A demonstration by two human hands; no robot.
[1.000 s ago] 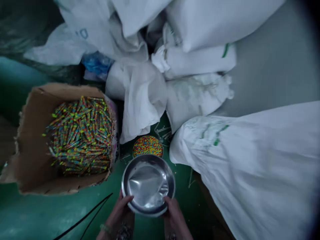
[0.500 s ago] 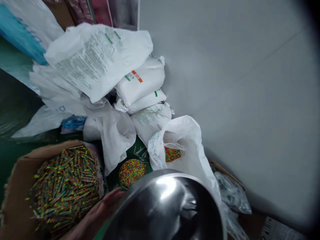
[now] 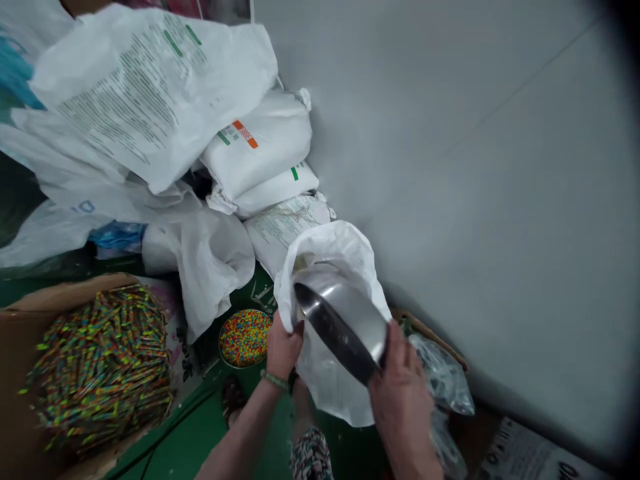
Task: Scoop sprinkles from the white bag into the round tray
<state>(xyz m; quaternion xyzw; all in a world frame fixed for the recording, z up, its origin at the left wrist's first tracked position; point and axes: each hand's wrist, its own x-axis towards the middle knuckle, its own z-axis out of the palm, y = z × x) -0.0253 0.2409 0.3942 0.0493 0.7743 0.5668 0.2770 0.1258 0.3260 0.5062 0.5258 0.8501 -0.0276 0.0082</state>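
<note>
Well, the person's two hands were apart, with a steel bowl [image 3: 345, 327] held tilted between them, and the bowl stood at the mouth of a white woven sack [image 3: 327, 247]. The right hand [image 3: 400, 393] was clamped on the bowl's rim at the lower end, with the fingers over the edge. The left hand [image 3: 284, 347] seemed to clutch the sack's edge just under the far end of the bowl, but the fabric hid the fingers, so I am not fully sure of this grip. The bowl looked thin and stiff, probably light, and its polished metal would be slippery, so the rim was the safest place to take hold of it. The sack was soft and slack; it would fold in on itself unless someone held it by the hem. What lay inside the bowl could not be seen. Just beside the sack, on the green floor [image 3: 175, 427], sat a round tray [image 3: 221, 340] full of small multicoloured pellets, and further left an open cardboard box [image 3: 65, 297] held a mass of striped sticks [image 3: 97, 367]. Stacked white sacks [image 3: 260, 143] leaned against a grey wall [image 3: 475, 167].
</note>
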